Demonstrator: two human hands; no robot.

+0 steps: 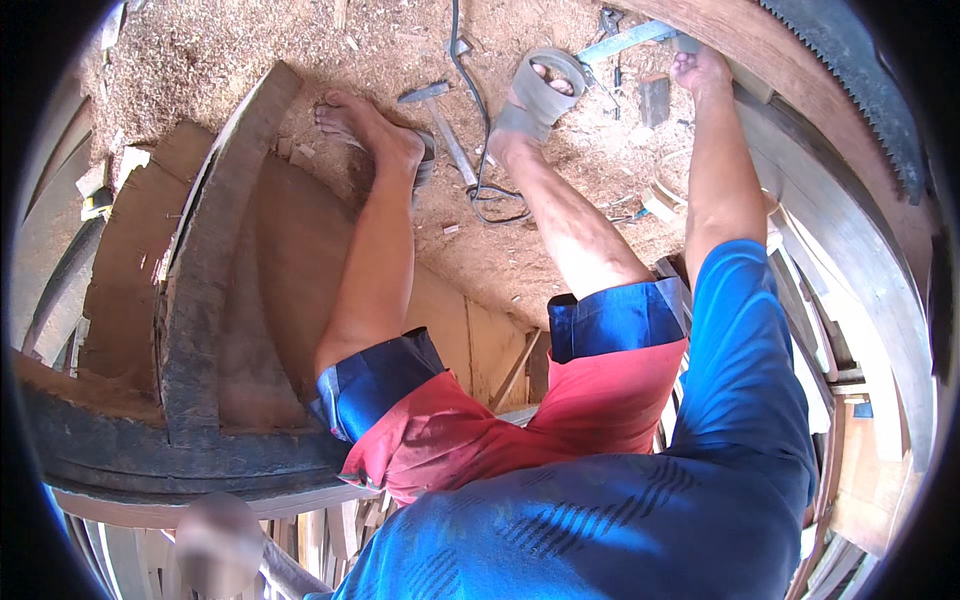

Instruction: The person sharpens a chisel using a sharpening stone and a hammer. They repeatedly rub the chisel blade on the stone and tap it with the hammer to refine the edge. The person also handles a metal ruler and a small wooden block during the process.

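My right arm stretches forward to the far right. There my right hand (700, 70) is closed at the end of a flat, pale blue metal blade (627, 42), by a small greyish block. The fingers are curled in, and how they grip is too small to make out. Just beside the hand runs a long curved wooden piece (765, 42). My left hand does not show. A hammer (455, 145) lies on the floor between my feet, and a dark block (654, 101) sits left of my right hand.
Sawdust and shavings cover the floor (240, 60). A black cable (470, 80) winds between my feet. A large toothed saw blade (850, 75) curves along the far right. Curved planks (210, 260) stand at left, and more boards (850, 240) lean at right.
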